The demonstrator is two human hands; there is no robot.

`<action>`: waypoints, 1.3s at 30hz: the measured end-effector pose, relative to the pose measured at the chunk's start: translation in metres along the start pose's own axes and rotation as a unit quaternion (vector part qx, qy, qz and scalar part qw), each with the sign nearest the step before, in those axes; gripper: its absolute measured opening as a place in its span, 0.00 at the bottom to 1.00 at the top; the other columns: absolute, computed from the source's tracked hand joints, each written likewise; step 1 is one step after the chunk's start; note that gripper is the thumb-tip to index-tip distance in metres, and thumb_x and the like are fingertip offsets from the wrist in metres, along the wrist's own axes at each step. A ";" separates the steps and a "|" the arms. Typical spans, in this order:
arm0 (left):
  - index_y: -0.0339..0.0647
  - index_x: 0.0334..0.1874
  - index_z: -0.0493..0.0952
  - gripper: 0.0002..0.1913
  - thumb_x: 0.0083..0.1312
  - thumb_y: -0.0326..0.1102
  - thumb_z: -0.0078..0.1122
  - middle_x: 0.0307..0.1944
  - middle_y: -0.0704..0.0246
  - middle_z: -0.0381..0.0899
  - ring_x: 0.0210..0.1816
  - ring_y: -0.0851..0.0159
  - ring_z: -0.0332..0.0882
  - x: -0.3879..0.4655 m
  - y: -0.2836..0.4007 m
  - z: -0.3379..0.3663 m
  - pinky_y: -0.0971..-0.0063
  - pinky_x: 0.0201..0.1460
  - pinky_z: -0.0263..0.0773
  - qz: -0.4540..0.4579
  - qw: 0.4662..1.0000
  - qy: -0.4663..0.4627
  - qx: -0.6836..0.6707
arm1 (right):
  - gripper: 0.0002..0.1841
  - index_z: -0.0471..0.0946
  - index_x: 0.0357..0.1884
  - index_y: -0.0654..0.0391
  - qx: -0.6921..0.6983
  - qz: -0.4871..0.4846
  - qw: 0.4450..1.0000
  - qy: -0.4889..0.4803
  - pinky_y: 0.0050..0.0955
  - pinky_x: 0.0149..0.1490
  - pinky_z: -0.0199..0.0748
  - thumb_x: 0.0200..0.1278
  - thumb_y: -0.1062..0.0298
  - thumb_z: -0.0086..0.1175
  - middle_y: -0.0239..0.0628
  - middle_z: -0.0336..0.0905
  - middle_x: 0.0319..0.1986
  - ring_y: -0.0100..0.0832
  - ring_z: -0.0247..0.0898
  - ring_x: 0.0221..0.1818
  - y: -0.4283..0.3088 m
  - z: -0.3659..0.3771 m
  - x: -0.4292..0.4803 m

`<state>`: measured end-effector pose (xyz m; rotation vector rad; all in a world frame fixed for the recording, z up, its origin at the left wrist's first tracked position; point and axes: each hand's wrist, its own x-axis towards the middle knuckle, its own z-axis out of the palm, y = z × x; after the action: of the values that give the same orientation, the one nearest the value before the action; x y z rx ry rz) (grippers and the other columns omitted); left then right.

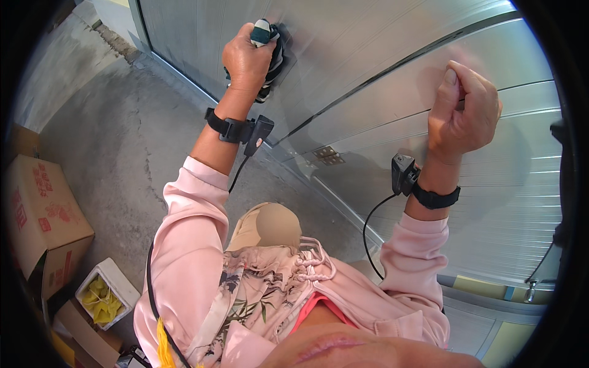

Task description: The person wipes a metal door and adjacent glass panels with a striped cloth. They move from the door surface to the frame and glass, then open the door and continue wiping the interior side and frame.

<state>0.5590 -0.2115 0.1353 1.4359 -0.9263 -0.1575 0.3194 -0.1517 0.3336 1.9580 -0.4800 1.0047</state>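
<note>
Bunched in my left hand (247, 60) is a striped cloth (261, 34) in dark green, black and white. It lies against, or very close to, a shiny silver metal panel (322, 50). My right hand (467, 108) is raised in front of a neighbouring ribbed metal panel (497, 170). Its fingers are curled in, with the thumb against the index finger, and no object shows in it. I cannot tell whether it touches the metal. A dark seam (368, 80) runs between the two panels, and a metal hinge (329, 155) is fixed below it.
Concrete floor (110, 138) spreads to the left. A printed cardboard box (55, 198) stands there, beside a white foam box (126, 285) holding yellow material (102, 299). Cabled black devices are strapped to both wrists. A metal fitting (530, 292) is at the lower right.
</note>
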 end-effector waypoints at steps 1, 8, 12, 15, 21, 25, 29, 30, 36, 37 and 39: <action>0.40 0.34 0.79 0.11 0.53 0.36 0.68 0.23 0.64 0.81 0.25 0.65 0.77 0.009 0.016 -0.001 0.72 0.32 0.71 0.058 0.998 0.029 -0.019 | 0.05 0.80 0.34 0.53 0.005 0.000 1.000 0.012 0.21 0.35 0.65 0.55 0.74 0.59 0.25 0.78 0.27 0.23 0.71 0.26 0.000 0.001 0.000; 0.43 0.35 0.77 0.11 0.52 0.36 0.69 0.23 0.64 0.81 0.26 0.59 0.79 -0.015 0.011 0.000 0.70 0.32 0.71 0.031 0.999 0.000 0.023 | 0.06 0.80 0.34 0.49 -0.013 0.011 1.000 0.002 0.22 0.36 0.63 0.54 0.70 0.58 0.23 0.78 0.27 0.24 0.73 0.29 -0.004 0.000 0.003; 0.42 0.36 0.78 0.11 0.52 0.33 0.68 0.26 0.65 0.82 0.30 0.64 0.80 -0.045 -0.033 -0.002 0.73 0.35 0.72 -0.089 0.994 -0.056 0.013 | 0.06 0.79 0.34 0.48 0.000 0.034 0.999 -0.018 0.22 0.36 0.63 0.54 0.71 0.58 0.23 0.77 0.26 0.25 0.72 0.29 -0.003 -0.002 0.001; 0.44 0.34 0.77 0.11 0.51 0.37 0.69 0.23 0.64 0.80 0.28 0.57 0.77 -0.031 -0.026 -0.003 0.68 0.32 0.71 -0.049 0.998 -0.026 -0.031 | 0.06 0.79 0.34 0.49 -0.026 0.009 1.000 0.008 0.22 0.36 0.62 0.53 0.71 0.58 0.23 0.77 0.26 0.25 0.72 0.29 0.001 0.002 -0.001; 0.39 0.38 0.79 0.11 0.54 0.35 0.66 0.26 0.66 0.82 0.28 0.70 0.78 0.057 0.020 -0.007 0.74 0.35 0.72 0.075 0.991 0.042 -0.098 | 0.07 0.79 0.34 0.49 0.023 0.034 0.999 0.024 0.24 0.36 0.62 0.53 0.72 0.58 0.23 0.76 0.26 0.26 0.72 0.29 -0.002 0.007 -0.002; 0.45 0.39 0.79 0.12 0.53 0.37 0.67 0.28 0.64 0.83 0.31 0.57 0.81 0.025 -0.019 -0.013 0.69 0.36 0.73 0.042 0.997 0.014 0.059 | 0.07 0.79 0.35 0.49 -0.030 0.019 0.999 -0.018 0.24 0.36 0.62 0.53 0.72 0.58 0.24 0.76 0.26 0.26 0.72 0.29 -0.007 -0.005 0.004; 0.50 0.34 0.77 0.14 0.50 0.45 0.69 0.23 0.64 0.80 0.30 0.50 0.78 -0.012 -0.071 -0.014 0.61 0.31 0.71 -0.055 0.991 -0.024 0.117 | 0.06 0.79 0.34 0.49 -0.022 0.018 1.000 0.000 0.24 0.36 0.62 0.53 0.72 0.58 0.23 0.77 0.26 0.25 0.72 0.28 -0.006 -0.003 0.006; 0.50 0.34 0.77 0.14 0.50 0.46 0.69 0.23 0.64 0.80 0.31 0.50 0.78 -0.014 -0.075 -0.013 0.61 0.31 0.71 -0.092 0.987 -0.041 0.123 | 0.06 0.79 0.34 0.49 -0.020 0.028 0.999 0.001 0.24 0.36 0.62 0.53 0.71 0.59 0.22 0.77 0.26 0.25 0.72 0.28 -0.006 -0.002 0.005; 0.46 0.39 0.79 0.14 0.53 0.43 0.69 0.25 0.64 0.81 0.29 0.55 0.80 0.045 -0.016 -0.015 0.68 0.33 0.72 0.089 0.994 0.043 0.046 | 0.06 0.80 0.35 0.53 -0.037 0.012 0.999 -0.021 0.23 0.39 0.66 0.55 0.75 0.59 0.27 0.79 0.29 0.24 0.72 0.28 -0.003 -0.003 0.000; 0.46 0.39 0.79 0.15 0.53 0.43 0.68 0.25 0.63 0.82 0.29 0.53 0.80 0.061 -0.002 -0.018 0.69 0.33 0.73 0.116 0.990 0.067 0.031 | 0.06 0.80 0.35 0.52 -0.027 0.009 1.000 -0.010 0.23 0.38 0.64 0.55 0.74 0.59 0.25 0.78 0.28 0.24 0.72 0.28 -0.002 -0.003 0.000; 0.48 0.39 0.79 0.14 0.53 0.42 0.68 0.26 0.62 0.82 0.32 0.51 0.80 0.092 0.016 -0.028 0.66 0.32 0.73 0.137 0.986 0.071 0.065 | 0.05 0.79 0.33 0.49 -0.024 0.025 0.999 -0.007 0.22 0.36 0.62 0.55 0.70 0.59 0.22 0.76 0.26 0.24 0.72 0.28 0.000 -0.002 0.001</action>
<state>0.6300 -0.2426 0.1945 1.4029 -1.0201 0.2108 0.3190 -0.1499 0.3346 1.9207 -0.5576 1.0017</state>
